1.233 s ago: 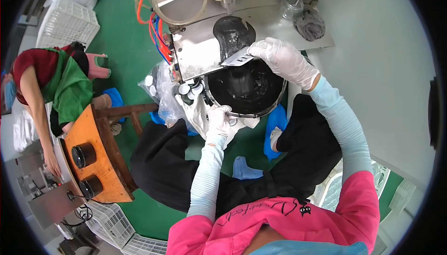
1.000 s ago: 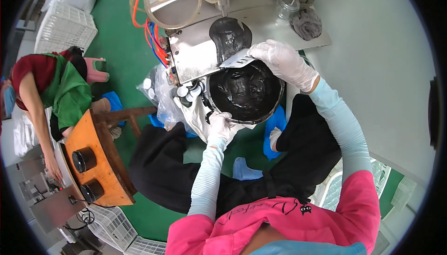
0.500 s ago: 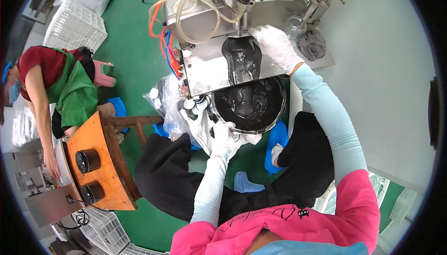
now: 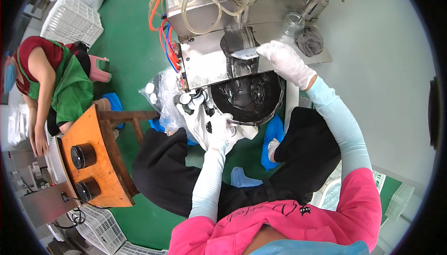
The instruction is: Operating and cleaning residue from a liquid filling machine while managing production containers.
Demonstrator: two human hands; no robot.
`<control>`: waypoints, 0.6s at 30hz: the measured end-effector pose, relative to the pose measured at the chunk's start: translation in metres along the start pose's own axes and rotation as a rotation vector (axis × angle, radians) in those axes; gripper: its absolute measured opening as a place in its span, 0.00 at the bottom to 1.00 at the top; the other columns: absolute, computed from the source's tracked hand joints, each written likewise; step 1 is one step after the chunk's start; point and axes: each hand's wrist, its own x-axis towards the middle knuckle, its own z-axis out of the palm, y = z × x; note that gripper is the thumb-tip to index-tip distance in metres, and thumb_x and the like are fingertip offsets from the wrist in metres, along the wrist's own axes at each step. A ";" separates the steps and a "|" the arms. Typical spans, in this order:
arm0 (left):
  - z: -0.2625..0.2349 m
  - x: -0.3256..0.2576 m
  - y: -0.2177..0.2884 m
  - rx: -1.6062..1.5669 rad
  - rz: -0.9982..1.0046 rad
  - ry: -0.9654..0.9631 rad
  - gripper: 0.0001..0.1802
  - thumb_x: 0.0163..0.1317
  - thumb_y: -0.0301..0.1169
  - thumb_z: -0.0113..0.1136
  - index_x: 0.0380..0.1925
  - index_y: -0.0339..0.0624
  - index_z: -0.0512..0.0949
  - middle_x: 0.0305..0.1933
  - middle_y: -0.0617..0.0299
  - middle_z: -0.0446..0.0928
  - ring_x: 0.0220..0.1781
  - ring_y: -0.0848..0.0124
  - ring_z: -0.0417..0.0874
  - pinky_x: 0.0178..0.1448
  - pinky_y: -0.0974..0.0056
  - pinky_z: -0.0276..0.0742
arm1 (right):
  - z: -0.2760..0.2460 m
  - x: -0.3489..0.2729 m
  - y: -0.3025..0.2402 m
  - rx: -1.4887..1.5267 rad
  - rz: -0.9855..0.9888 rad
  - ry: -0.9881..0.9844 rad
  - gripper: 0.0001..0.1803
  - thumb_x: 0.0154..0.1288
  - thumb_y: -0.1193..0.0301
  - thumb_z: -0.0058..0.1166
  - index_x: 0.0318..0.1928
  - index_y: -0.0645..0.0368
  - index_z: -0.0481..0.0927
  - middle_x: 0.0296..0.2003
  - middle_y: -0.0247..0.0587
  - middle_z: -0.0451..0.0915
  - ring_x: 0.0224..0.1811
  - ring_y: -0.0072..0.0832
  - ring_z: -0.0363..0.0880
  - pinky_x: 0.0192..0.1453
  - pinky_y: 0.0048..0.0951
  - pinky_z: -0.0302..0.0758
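A person's white-gloved right hand [image 4: 285, 63] pinches a flat pale scraper [image 4: 246, 54], fingers closed on it, against the black-smeared steel machine plate [image 4: 209, 66]. The gloved left hand [image 4: 220, 131] curls closed around the rim of a round basin of black paste [image 4: 249, 97] (just below the plate). Small white-capped jars [image 4: 188, 99] sit beside it.

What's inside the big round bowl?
The big round bowl holds thick, shiny black paste. The paste covers the bottom, so anything underneath stays hidden.
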 end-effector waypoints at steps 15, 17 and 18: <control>-0.011 0.004 -0.007 0.074 0.093 0.022 0.06 0.46 0.15 0.51 0.24 0.36 0.68 0.21 0.59 0.70 0.18 0.69 0.74 0.20 0.67 0.76 | -0.025 -0.022 -0.046 -0.048 -0.115 0.141 0.13 0.50 0.79 0.48 0.38 0.57 0.74 0.34 0.40 0.76 0.36 0.38 0.74 0.42 0.34 0.73; -0.012 0.010 -0.007 0.112 0.053 0.063 0.07 0.45 0.15 0.50 0.25 0.37 0.67 0.20 0.60 0.69 0.18 0.70 0.73 0.19 0.67 0.74 | -0.018 -0.002 -0.037 -0.176 -0.118 0.206 0.11 0.51 0.78 0.46 0.38 0.58 0.74 0.32 0.41 0.75 0.35 0.39 0.73 0.40 0.35 0.72; -0.012 0.013 -0.008 0.109 0.055 0.065 0.07 0.45 0.15 0.50 0.25 0.37 0.67 0.20 0.60 0.69 0.18 0.70 0.73 0.19 0.67 0.74 | -0.014 0.009 -0.031 -0.175 -0.122 0.206 0.11 0.51 0.78 0.46 0.38 0.58 0.74 0.32 0.41 0.75 0.35 0.39 0.73 0.40 0.35 0.72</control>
